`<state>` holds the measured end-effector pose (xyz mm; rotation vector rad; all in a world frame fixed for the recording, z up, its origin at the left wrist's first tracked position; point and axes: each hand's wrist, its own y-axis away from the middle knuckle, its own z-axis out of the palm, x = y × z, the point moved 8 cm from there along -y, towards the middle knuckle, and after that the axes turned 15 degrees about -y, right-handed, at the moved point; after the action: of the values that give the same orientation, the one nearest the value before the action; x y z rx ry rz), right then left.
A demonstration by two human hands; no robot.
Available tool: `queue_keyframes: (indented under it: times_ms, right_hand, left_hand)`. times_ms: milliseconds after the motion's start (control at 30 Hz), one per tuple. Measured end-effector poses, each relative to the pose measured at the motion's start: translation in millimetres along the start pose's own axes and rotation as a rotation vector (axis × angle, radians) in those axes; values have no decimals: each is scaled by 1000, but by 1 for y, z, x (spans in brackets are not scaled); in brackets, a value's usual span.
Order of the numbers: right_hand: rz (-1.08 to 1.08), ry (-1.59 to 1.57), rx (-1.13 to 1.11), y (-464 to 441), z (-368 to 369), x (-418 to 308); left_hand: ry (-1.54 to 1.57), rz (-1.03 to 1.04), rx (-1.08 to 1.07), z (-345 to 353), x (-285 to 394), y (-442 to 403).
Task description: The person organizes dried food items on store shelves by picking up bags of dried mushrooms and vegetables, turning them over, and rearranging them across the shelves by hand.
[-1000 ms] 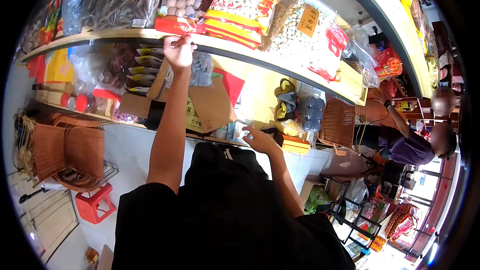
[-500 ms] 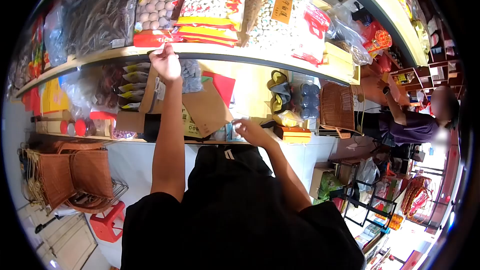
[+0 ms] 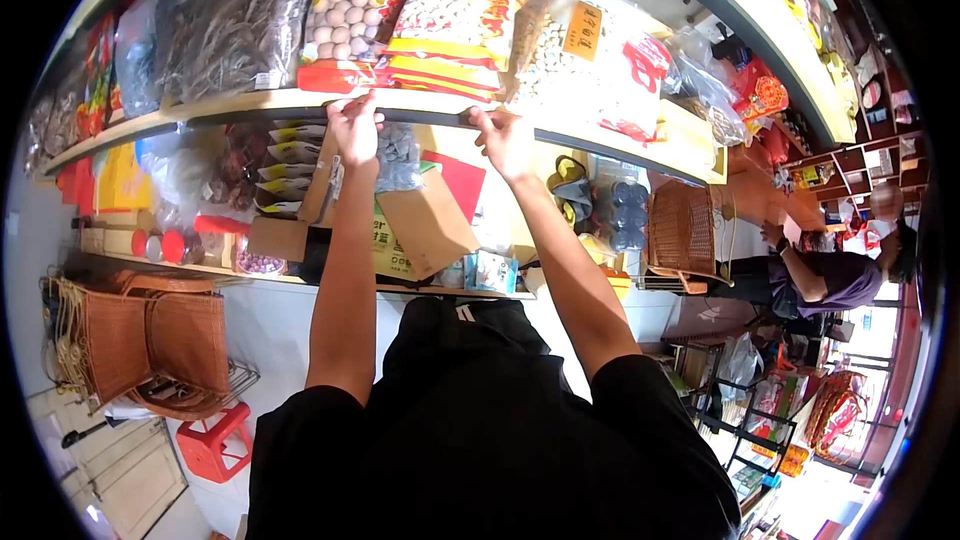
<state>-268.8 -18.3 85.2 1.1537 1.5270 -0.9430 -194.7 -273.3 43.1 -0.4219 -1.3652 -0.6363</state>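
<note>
My left hand [image 3: 355, 132] is at the front edge of the upper shelf [image 3: 270, 102], its curled fingers on the dark trim below the bags. To its right, my right hand [image 3: 503, 145] grips the same edge with bent fingers; part of its grasp is hidden. Just behind the hands lie a bag of round brown nuts or dried fruit [image 3: 347, 22] and a red-and-yellow bag of pale pieces [image 3: 460, 10]. A clear bag with an orange label [image 3: 565, 50] rests farther right. Below, an opened cardboard box [image 3: 430, 225] stands on the lower shelf.
Wicker baskets [image 3: 155, 340] and a red stool [image 3: 215, 443] stand at lower left. Another wicker basket [image 3: 685, 230] is to the right. A person in a purple top [image 3: 840, 280] stands at far right. Several plastic jars [image 3: 172, 247] sit on the lower shelf.
My right hand has risen from beside the cardboard box to the upper shelf's edge. My left hand stays at that edge. The view has shifted slightly.
</note>
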Motion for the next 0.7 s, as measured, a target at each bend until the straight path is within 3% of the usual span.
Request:
queue_keyframes:
  times_ms: [133,200,367,567,700]
  right_hand:
    - [57,-83,60,4,2,-3]
    - [72,-156,81,6,6,-7]
    - [273,-670,119,9,17,4]
    - [406,-795,248,10,23,12]
    - [356,-763,200,12,27,16]
  left_hand:
    - [16,-15,-18,-1,2,-1]
    - [25,-162,-18,0,-4,-2]
    - [37,-187,35,1,-3,0]
    - [42,-235,-125,1,-8,-6]
    - [67,-253,-216,-3,-10,0]
